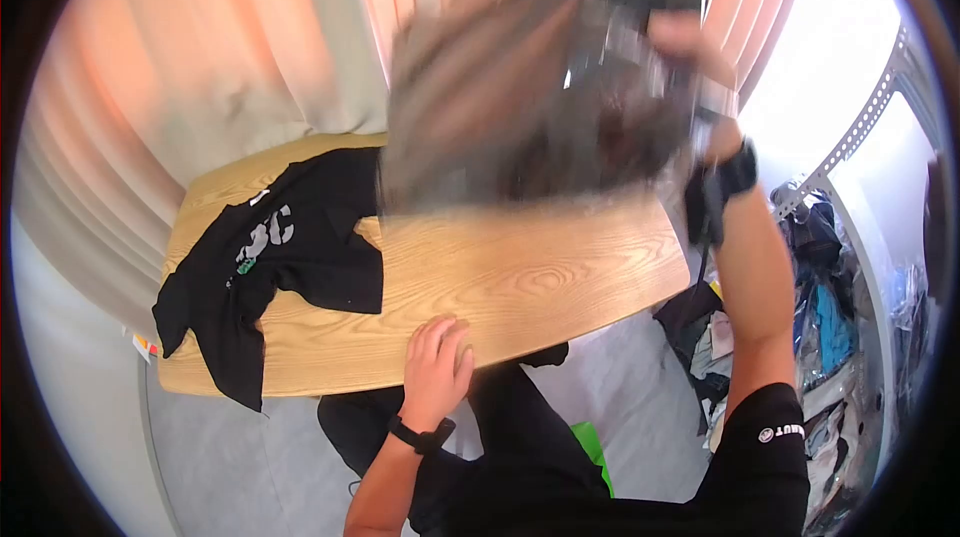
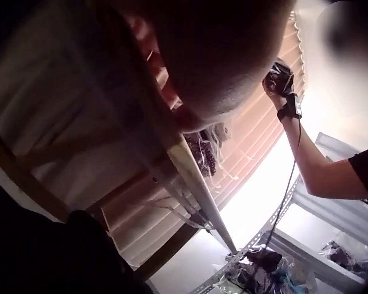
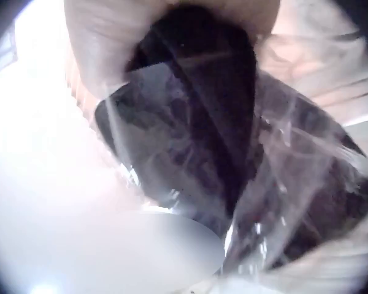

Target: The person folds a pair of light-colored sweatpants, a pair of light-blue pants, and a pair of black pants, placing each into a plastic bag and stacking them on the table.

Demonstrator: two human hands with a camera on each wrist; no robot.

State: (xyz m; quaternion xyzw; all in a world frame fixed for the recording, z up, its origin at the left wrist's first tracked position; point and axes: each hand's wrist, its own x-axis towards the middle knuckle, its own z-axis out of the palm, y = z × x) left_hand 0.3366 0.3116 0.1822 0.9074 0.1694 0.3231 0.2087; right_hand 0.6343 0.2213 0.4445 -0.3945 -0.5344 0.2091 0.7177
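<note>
My right hand (image 1: pixel 705 62) grips a clear plastic bag (image 1: pixel 540 107) with dark cloth inside, raised above the table and blurred in the head view. In the right wrist view the bunched dark cloth (image 3: pixel 202 92) and shiny plastic (image 3: pixel 282 202) hang from the fingers. My left hand (image 1: pixel 435 367) rests palm down on the table's front edge, fingers extended, holding nothing. A black T-shirt (image 1: pixel 310 227) with a grey and green print lies spread on the left part of the wooden table (image 1: pixel 480 287).
Pale curtains (image 1: pixel 250 37) hang behind the table. To the right, a metal rack (image 1: pixel 860 227) stands beside bagged clothes (image 1: pixel 825 327) piled low. Something bright green (image 1: pixel 592 452) is on the floor by the person's legs. A cable (image 2: pixel 288 190) runs down from the right wrist.
</note>
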